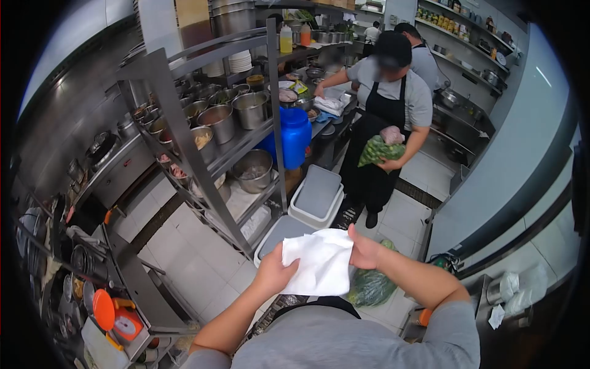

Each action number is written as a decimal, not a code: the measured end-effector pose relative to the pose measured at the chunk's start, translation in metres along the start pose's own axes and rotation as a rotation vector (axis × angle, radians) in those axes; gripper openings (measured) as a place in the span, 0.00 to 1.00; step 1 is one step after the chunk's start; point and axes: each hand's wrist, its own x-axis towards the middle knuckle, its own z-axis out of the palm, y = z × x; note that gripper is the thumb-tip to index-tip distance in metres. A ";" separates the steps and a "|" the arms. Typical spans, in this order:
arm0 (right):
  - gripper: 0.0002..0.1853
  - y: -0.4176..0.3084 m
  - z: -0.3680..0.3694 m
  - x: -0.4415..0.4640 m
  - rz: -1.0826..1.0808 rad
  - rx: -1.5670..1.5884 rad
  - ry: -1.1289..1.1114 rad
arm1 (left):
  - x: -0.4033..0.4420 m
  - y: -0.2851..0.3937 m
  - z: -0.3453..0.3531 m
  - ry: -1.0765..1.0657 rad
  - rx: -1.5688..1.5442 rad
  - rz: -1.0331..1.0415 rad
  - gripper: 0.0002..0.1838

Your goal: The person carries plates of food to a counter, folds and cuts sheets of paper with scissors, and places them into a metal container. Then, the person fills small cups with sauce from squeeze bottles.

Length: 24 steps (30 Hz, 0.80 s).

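Grey shirt (301, 344) foremost, hands (275, 269) (367, 251) hold cloth (318, 263) edges apart from rack (192, 157).

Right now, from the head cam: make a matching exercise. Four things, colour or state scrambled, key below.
1. Cloth
2. Barrel
3. Scale
4. Plates

A. Blue
B. Stacked
C. Gripped by left hand, right hand at its edge
D. Orange

Pairs: 1-C, 2-A, 3-D, 4-B.
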 end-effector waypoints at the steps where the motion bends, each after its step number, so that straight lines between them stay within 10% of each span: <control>1: 0.54 -0.018 -0.010 0.017 0.009 -0.007 -0.030 | 0.015 0.012 -0.014 -0.002 0.180 0.004 0.21; 3: 0.54 -0.062 -0.028 0.053 -0.041 -0.014 -0.115 | 0.050 0.023 -0.033 0.000 0.437 0.144 0.25; 6: 0.55 -0.137 -0.027 0.106 -0.554 -1.031 -0.153 | 0.110 0.033 -0.052 0.045 0.591 0.207 0.30; 10: 0.49 -0.213 -0.066 0.197 -0.578 -1.471 -0.294 | 0.204 0.070 -0.071 0.205 0.580 0.174 0.32; 14: 0.49 -0.284 -0.121 0.284 -0.448 -0.489 -0.296 | 0.299 0.099 -0.092 0.351 0.554 0.239 0.33; 18: 0.66 -0.353 -0.162 0.344 -0.281 0.280 -0.811 | 0.385 0.126 -0.100 0.205 0.594 0.284 0.35; 22: 0.69 -0.429 -0.189 0.355 -0.556 -0.391 -0.878 | 0.453 0.148 -0.096 0.085 0.749 0.076 0.37; 24: 0.52 -0.453 -0.191 0.347 -0.687 -0.895 -0.727 | 0.482 0.150 -0.099 0.104 0.771 0.067 0.38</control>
